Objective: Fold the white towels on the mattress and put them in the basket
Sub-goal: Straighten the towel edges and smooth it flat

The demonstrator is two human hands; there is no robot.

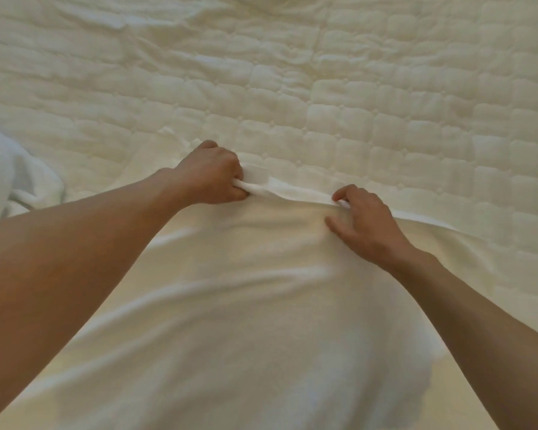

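A large white towel (249, 299) lies spread over the near part of the quilted mattress (323, 88), with soft creases running across it. My left hand (210, 173) grips the towel's far edge in a closed fist. A short way to the right, my right hand (362, 220) pinches the same far edge between thumb and fingers. The strip of edge between the two hands is raised into a small ridge. No basket is in view.
More white cloth (16, 178) lies bunched at the left edge of the view. The quilted mattress stretches away beyond the towel, wrinkled toward the far left.
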